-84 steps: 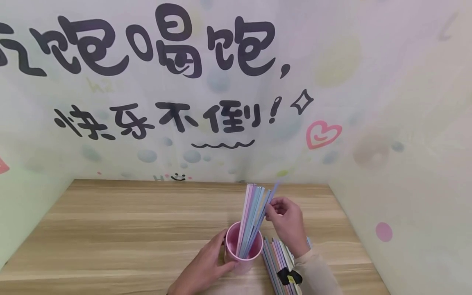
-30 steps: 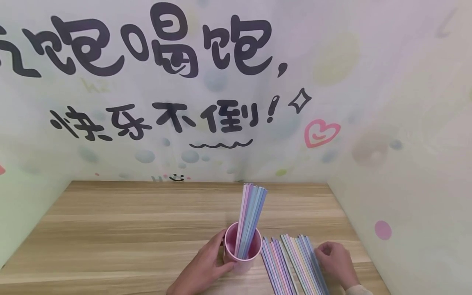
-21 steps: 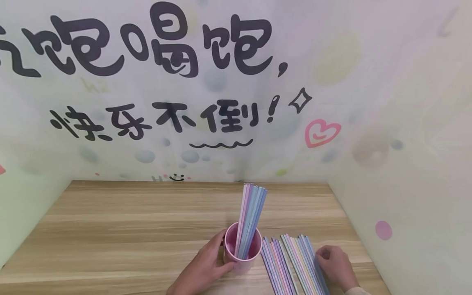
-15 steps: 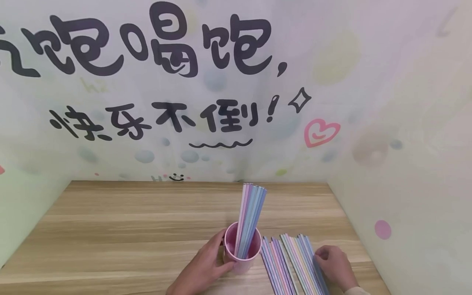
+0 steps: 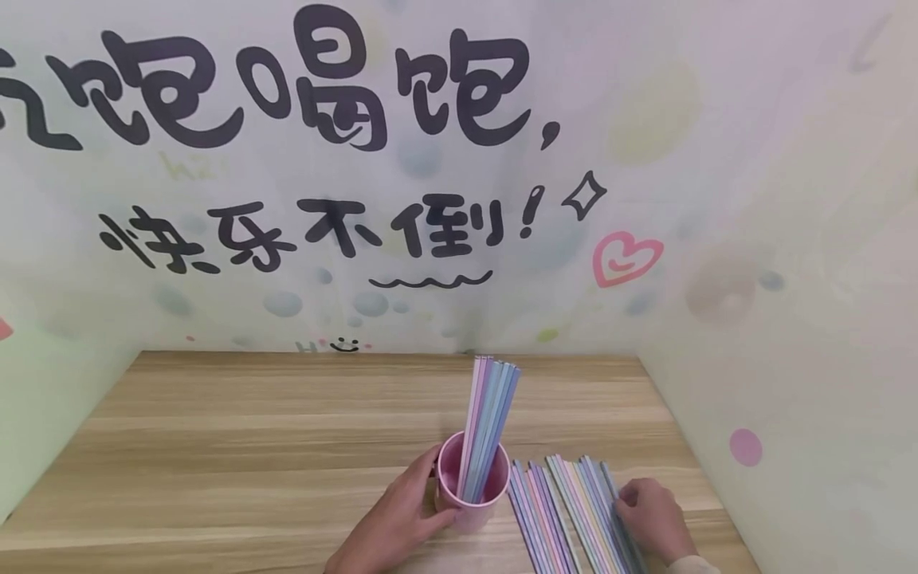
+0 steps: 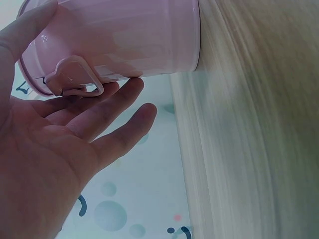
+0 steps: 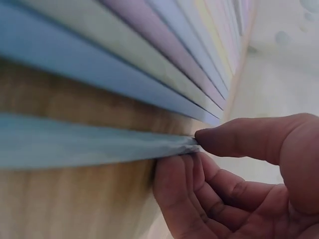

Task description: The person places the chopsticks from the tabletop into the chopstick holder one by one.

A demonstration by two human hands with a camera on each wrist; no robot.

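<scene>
A pink mug [image 5: 469,514] with a heart-shaped handle [image 6: 82,74] stands on the wooden table and holds several pastel pencils [image 5: 489,422], which lean to the right. My left hand [image 5: 398,518] grips the mug from its left side, the thumb in front and the fingers toward the back. To the right of the mug, my right hand [image 5: 656,518] pinches a pale blue-green pencil [image 7: 99,144] near its far end, between thumb and fingertips. That pencil lies low at the table, apart from the row of pencils [image 5: 584,510] beside it.
Another row of pencils [image 5: 541,510] lies between the mug and the right-hand row. Behind the table [image 5: 251,462] rises a printed backdrop [image 5: 459,311], and a pale side wall [image 5: 803,359] stands at the right.
My right hand has gone from the pencils in the mug to the right-hand row. One pencil there has since shifted right, away from its neighbours. My left hand has stayed on the mug.
</scene>
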